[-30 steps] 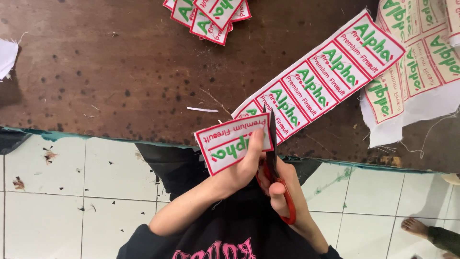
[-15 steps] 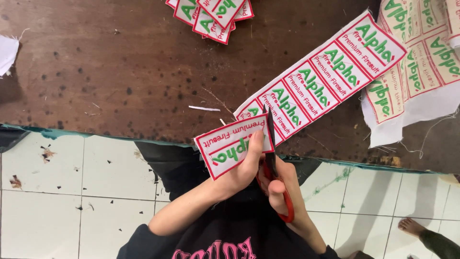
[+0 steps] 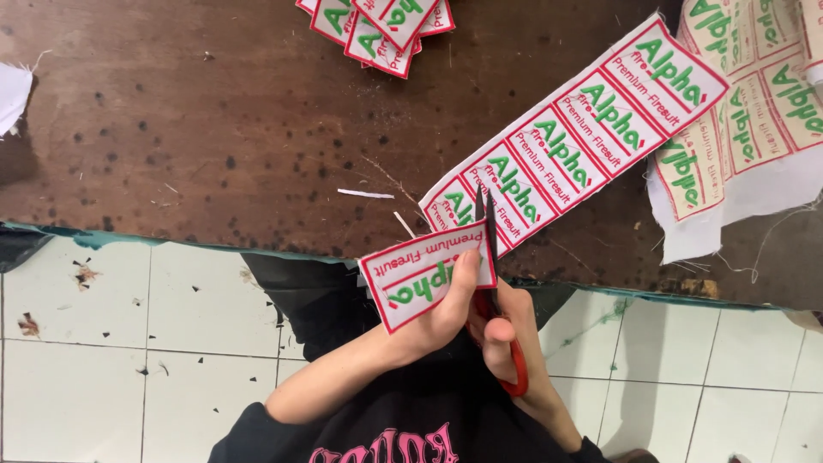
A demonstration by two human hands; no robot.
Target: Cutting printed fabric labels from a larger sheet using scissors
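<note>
At the table's (image 3: 171, 129) near edge, our left hand (image 3: 441, 313) pinches a label (image 3: 420, 274) w/ thumb on top; right hand (image 3: 514, 339), fingers curled thru red handles, grips scissors (image 3: 490, 257) cutting the strip (image 3: 566, 146).

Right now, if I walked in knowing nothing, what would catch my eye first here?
Most striking is the long strip of white cloth labels with red borders and green lettering, running slantwise across the dark, speckled wooden table. At its near end, by the table's edge, the left hand pinches one label while the right hand works red-handled scissors along it. More cut labels lie piled at the far edge.
</note>
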